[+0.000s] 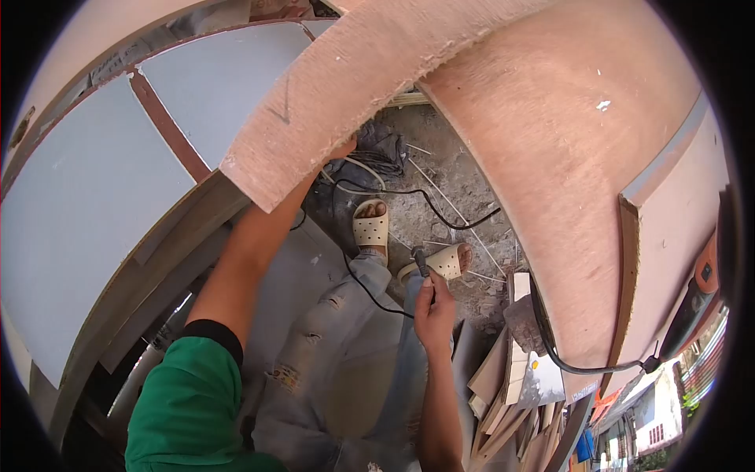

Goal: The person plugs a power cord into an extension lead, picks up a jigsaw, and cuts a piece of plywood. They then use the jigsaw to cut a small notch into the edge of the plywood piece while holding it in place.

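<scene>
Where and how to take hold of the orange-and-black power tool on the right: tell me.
Wrap the hand around the slim black section of the power tool, coming from the picture's lower side. That narrow end slants down toward the viewer, while the orange body looks wider. Keep the fingers just above the cord.

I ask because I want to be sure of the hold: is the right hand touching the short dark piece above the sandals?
Touching. The head view shows the thumb and fingers of the right hand pinching the lower end of the dark piece.
</scene>
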A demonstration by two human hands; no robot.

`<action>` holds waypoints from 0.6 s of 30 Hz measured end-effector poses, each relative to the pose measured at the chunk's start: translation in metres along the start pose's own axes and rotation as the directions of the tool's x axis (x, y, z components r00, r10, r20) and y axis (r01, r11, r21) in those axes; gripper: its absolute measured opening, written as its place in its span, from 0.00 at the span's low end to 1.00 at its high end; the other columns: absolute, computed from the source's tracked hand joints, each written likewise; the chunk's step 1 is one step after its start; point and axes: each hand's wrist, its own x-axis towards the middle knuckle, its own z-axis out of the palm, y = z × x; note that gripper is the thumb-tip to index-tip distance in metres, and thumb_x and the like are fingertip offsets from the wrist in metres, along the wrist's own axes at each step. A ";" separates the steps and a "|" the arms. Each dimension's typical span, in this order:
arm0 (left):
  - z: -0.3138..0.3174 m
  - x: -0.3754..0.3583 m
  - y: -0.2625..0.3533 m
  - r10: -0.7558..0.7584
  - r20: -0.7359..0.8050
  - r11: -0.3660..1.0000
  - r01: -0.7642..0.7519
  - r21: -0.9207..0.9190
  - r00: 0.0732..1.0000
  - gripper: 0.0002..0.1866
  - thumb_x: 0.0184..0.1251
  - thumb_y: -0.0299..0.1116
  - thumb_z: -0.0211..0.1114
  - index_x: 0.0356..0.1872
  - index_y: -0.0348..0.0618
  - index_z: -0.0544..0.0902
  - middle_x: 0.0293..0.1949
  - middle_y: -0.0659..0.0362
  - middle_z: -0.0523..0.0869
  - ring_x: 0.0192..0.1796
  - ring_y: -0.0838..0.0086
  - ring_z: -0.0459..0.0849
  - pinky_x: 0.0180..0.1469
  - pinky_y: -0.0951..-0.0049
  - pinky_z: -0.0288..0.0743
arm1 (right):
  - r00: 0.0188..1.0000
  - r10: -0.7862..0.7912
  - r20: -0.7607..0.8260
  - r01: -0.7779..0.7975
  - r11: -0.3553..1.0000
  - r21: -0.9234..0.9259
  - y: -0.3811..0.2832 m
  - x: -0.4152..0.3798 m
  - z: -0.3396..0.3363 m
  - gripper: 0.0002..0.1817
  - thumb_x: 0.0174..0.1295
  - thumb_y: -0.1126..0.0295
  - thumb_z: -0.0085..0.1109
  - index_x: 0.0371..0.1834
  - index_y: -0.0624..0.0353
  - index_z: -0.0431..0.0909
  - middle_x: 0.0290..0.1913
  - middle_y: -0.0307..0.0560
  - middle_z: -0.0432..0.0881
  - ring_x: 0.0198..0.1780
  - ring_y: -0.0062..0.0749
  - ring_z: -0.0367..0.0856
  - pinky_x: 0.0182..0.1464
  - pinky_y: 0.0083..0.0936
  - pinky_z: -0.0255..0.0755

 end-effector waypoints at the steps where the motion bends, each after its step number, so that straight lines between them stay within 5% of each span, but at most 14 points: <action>1: -0.022 -0.005 0.016 -0.112 0.027 0.994 0.112 0.013 0.993 0.21 0.76 0.47 0.57 0.53 0.39 0.80 0.56 0.50 0.86 0.54 0.50 0.84 0.57 0.48 0.73 | 0.999 -0.037 -0.009 0.036 0.993 -0.113 0.012 0.000 -0.001 0.14 0.77 0.69 0.50 0.53 0.68 0.81 0.24 0.50 0.73 0.26 0.31 0.71 0.31 0.32 0.66; 6: -0.012 -0.007 0.019 -0.251 0.009 0.967 0.250 0.040 0.968 0.20 0.75 0.47 0.58 0.53 0.39 0.80 0.56 0.50 0.86 0.54 0.50 0.84 0.57 0.49 0.73 | 0.981 -0.195 0.000 0.186 0.935 -0.301 0.049 -0.004 -0.016 0.12 0.76 0.69 0.49 0.49 0.66 0.81 0.23 0.53 0.73 0.26 0.33 0.71 0.31 0.34 0.67; 9: -0.011 -0.012 0.024 -0.269 -0.006 0.962 0.269 0.041 0.963 0.20 0.75 0.47 0.59 0.53 0.39 0.80 0.56 0.50 0.86 0.54 0.50 0.84 0.57 0.49 0.73 | 0.993 -0.114 -0.025 0.101 0.946 -0.308 0.064 0.007 -0.017 0.12 0.76 0.69 0.49 0.47 0.66 0.81 0.24 0.54 0.74 0.25 0.35 0.71 0.32 0.36 0.67; 11: -0.011 -0.014 0.026 -0.273 -0.011 0.961 0.273 0.039 0.962 0.20 0.75 0.47 0.59 0.53 0.39 0.80 0.56 0.50 0.86 0.54 0.50 0.84 0.57 0.49 0.73 | 0.990 0.102 0.093 -0.081 0.975 -0.209 0.042 0.017 -0.021 0.12 0.76 0.69 0.49 0.47 0.66 0.81 0.24 0.54 0.73 0.25 0.36 0.70 0.32 0.36 0.67; 18: -0.013 -0.033 0.040 -0.276 -0.033 0.961 0.277 0.005 0.961 0.20 0.74 0.46 0.60 0.53 0.39 0.80 0.55 0.50 0.86 0.53 0.50 0.84 0.57 0.49 0.73 | 0.992 0.084 0.096 -0.063 0.977 -0.203 0.026 0.025 -0.015 0.12 0.76 0.68 0.49 0.45 0.66 0.79 0.24 0.55 0.73 0.25 0.37 0.70 0.32 0.36 0.67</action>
